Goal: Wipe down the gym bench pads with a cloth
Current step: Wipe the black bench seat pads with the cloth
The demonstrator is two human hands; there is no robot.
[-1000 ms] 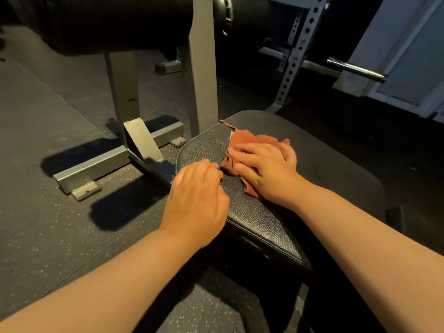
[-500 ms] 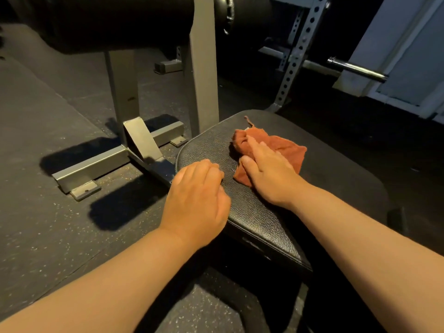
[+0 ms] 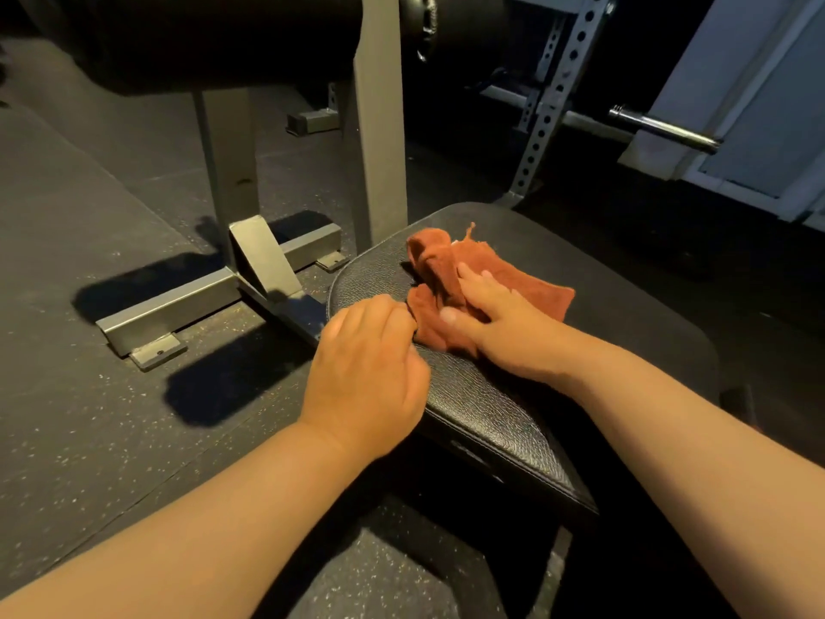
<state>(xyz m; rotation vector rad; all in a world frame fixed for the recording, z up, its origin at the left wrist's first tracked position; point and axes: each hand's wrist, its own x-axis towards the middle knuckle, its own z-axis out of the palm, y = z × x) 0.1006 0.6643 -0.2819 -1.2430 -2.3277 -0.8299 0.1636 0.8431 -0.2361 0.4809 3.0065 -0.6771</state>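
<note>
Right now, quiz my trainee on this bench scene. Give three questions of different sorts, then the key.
1. Multiple choice: what does the right hand press on with straight fingers? A) a sponge B) the orange cloth C) a spray bottle
2. True or false: the cloth lies on the floor.
3. Fill in: the left hand sits at the black seat pad's ____ edge (left or right).

Key: 1 B; 2 false, it lies on the seat pad; 3 left.
</note>
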